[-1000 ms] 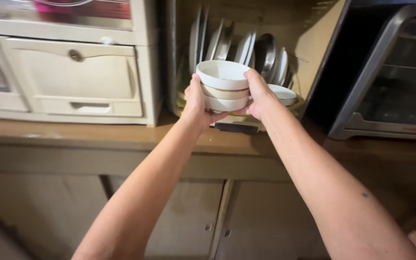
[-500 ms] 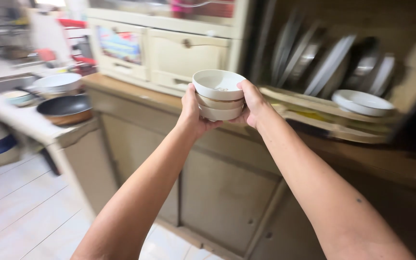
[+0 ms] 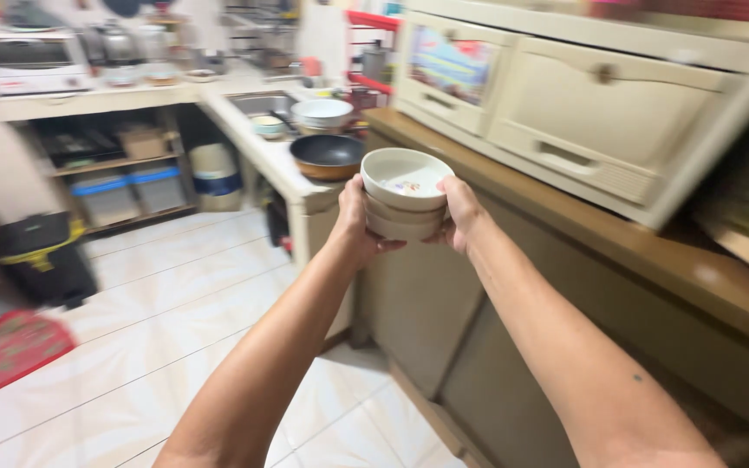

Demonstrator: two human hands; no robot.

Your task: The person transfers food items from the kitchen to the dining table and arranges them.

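Three white bowls (image 3: 405, 195) stacked, held mid-air above tiled floor (image 3: 175, 303). Left hand (image 3: 353, 221) and right hand (image 3: 461, 212) clasp stack from both sides. Top bowl empty, small coloured motif inside. One dark pan (image 3: 327, 156) on counter (image 3: 296, 186) behind.

frying pan (image 3: 327, 154): dark, on the pale surface (image 3: 292, 186) just beyond and left of the fingers
white bowl (image 3: 322, 112): behind the pan, farther from the fingers
small bowl (image 3: 268, 126): left of the white bowl, beside the sink (image 3: 257, 102)
cream cabinet (image 3: 582, 113): right of the fingers, standing on a brown surface (image 3: 652, 251)
toaster oven (image 3: 32, 62): far left, well apart
storage boxes (image 3: 127, 192): under the far surface
black bin (image 3: 41, 256): on the tiled floor (image 3: 158, 321), far left
red mat (image 3: 2, 351): lower left
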